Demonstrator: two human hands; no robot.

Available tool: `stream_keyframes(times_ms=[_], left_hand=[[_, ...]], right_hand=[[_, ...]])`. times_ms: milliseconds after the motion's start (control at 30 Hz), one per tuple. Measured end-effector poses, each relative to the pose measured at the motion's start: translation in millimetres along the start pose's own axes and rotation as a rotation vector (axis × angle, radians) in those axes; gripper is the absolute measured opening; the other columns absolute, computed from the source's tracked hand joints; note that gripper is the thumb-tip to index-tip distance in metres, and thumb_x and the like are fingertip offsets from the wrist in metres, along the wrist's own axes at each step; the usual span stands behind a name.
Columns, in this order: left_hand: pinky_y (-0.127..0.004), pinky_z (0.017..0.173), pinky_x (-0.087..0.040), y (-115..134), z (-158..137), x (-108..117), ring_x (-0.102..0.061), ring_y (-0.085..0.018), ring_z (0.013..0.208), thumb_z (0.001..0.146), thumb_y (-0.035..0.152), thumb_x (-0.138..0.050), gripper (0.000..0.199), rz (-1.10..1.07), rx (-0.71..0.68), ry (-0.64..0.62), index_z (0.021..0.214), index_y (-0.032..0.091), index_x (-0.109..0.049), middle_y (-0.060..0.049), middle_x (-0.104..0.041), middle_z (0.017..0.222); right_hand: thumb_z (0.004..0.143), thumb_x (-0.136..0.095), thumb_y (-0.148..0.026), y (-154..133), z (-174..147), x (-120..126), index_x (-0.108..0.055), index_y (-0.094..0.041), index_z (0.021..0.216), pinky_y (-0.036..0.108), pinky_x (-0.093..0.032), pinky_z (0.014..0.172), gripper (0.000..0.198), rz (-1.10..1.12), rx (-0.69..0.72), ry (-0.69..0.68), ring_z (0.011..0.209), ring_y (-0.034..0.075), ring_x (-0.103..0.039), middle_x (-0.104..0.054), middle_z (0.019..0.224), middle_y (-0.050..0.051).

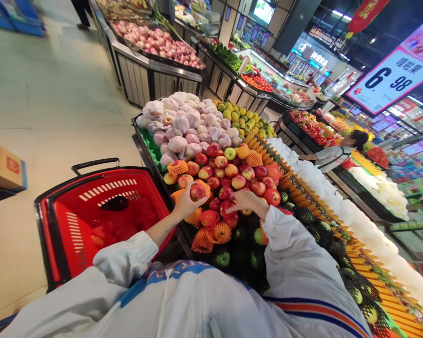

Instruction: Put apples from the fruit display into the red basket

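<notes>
My left hand [185,206] is closed around a red apple [198,191], with an orange foam net showing behind it, above the pile. To its right, my right hand [248,201] reaches down over the loose apples with its fingers apart. Its fingertips are at a dark red apple [229,209] and seem to touch it; nothing is lifted in that hand. Around both hands lie more red and yellow apples [238,182], and several nearer me sit in orange foam nets [221,232]. A red shopping basket [105,180] stands left of the display, with blurred red items inside.
Bagged pinkish fruit [178,144] fills the display's far left, beside yellow-green fruit [245,119]. Dark netted green fruit [305,215] lies to the right, along an orange ridged divider [370,263]. A cardboard box [3,164] is at far left. A person [333,157] stands beyond the display.
</notes>
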State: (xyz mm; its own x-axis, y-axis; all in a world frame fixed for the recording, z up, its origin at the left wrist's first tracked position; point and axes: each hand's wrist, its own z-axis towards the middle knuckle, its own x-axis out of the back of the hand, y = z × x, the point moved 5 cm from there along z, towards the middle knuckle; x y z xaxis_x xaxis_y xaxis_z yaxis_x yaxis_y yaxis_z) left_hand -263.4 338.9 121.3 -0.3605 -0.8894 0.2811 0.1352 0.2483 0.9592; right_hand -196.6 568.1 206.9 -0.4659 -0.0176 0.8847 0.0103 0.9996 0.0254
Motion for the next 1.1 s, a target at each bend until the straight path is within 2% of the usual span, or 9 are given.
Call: stream_keyframes(times_ms=[100,167,233,367,467,567,667,867,1100], left_hand=[[-0.049,0.106,-0.047,1.9,-8.2,5.4,-0.064,-0.034,0.113,0.069,0.059,-0.075,0.082,-0.061,0.001,0.006,0.133,0.013,-0.052,-0.018,-0.062,0.127],[-0.049,0.105,-0.048,2.2,-13.3,10.0,-0.064,-0.033,0.112,0.069,0.058,-0.076,0.082,-0.092,0.015,0.015,0.132,0.013,-0.052,-0.018,-0.062,0.126],[-0.049,0.106,-0.048,1.4,-18.4,17.5,-0.064,-0.033,0.113,0.068,0.057,-0.078,0.081,-0.124,0.028,0.026,0.132,0.014,-0.051,-0.018,-0.063,0.128],[-0.049,0.108,-0.048,-7.6,-35.2,47.6,-0.064,-0.032,0.117,0.072,0.053,-0.079,0.078,-0.157,0.016,0.07,0.135,0.016,-0.05,-0.016,-0.061,0.131],[-0.052,0.111,-0.047,-25.3,-58.3,82.4,-0.062,-0.032,0.12,0.072,0.052,-0.08,0.078,-0.144,0.055,0.137,0.136,0.017,-0.051,-0.015,-0.061,0.133],[-0.055,0.114,-0.045,-44.6,-85.1,117.0,-0.061,-0.033,0.124,0.072,0.053,-0.081,0.078,-0.15,0.126,0.217,0.136,0.019,-0.051,-0.015,-0.06,0.136],[-0.057,0.113,-0.047,-56.3,-103.4,138.2,-0.062,-0.035,0.123,0.069,0.054,-0.082,0.082,-0.138,0.191,0.265,0.135,0.019,-0.051,-0.016,-0.061,0.136],[-0.059,0.118,-0.042,-52.0,-102.1,129.7,-0.059,-0.037,0.129,0.068,0.055,-0.082,0.08,-0.181,0.176,0.285,0.133,0.018,-0.052,-0.017,-0.059,0.139],[-0.057,0.112,-0.048,-29.9,-106.3,122.0,-0.062,-0.035,0.123,0.072,0.05,-0.08,0.08,-0.133,0.118,0.159,0.139,0.017,-0.05,-0.018,-0.058,0.139]], right_hand=[[0.099,-0.053,-0.065,22.2,32.7,38.3,-0.068,-0.019,0.125,0.029,-0.05,0.086,0.055,0.03,-0.144,0.141,0.108,0.024,-0.071,-0.074,0.122,0.011],[0.105,-0.046,-0.058,32.8,56.6,55.4,-0.06,-0.013,0.138,0.034,-0.05,0.096,0.058,0.022,-0.276,0.208,0.122,0.028,-0.066,-0.067,0.135,0.018],[0.095,-0.065,-0.056,37.5,78.5,59.1,-0.059,-0.007,0.139,0.04,-0.052,0.099,0.067,0.011,-0.392,0.177,0.127,0.035,-0.063,-0.063,0.138,0.026],[0.05,-0.102,-0.029,36.5,102.8,42.4,-0.069,-0.003,0.129,0.046,-0.058,0.091,0.089,-0.016,-0.494,0.031,0.121,0.044,-0.066,-0.063,0.133,0.032],[0.05,-0.098,-0.015,37.4,99.8,34.0,-0.073,-0.005,0.12,0.043,-0.058,0.093,0.076,-0.044,-0.436,0.036,0.118,0.04,-0.069,-0.068,0.126,0.027],[0.062,-0.094,-0.029,39.7,85.0,40.8,-0.07,-0.002,0.121,0.045,-0.057,0.095,0.069,-0.063,-0.363,0.127,0.116,0.042,-0.069,-0.069,0.122,0.026],[0.073,-0.088,-0.045,24.3,75.3,55.9,-0.062,-0.005,0.132,0.044,-0.055,0.097,0.076,-0.058,-0.232,0.261,0.119,0.039,-0.067,-0.061,0.136,0.025],[0.072,-0.085,-0.05,-62.3,104.1,47.6,-0.061,-0.018,0.128,0.032,-0.055,0.09,0.068,0.014,0.097,0.353,0.115,0.026,-0.066,-0.061,0.136,0.01],[0.089,-0.069,-0.054,-105.4,146.8,21.8,-0.046,-0.013,0.15,0.044,-0.054,0.1,0.077,0.056,0.085,0.425,0.124,0.034,-0.059,-0.059,0.138,0.018]])
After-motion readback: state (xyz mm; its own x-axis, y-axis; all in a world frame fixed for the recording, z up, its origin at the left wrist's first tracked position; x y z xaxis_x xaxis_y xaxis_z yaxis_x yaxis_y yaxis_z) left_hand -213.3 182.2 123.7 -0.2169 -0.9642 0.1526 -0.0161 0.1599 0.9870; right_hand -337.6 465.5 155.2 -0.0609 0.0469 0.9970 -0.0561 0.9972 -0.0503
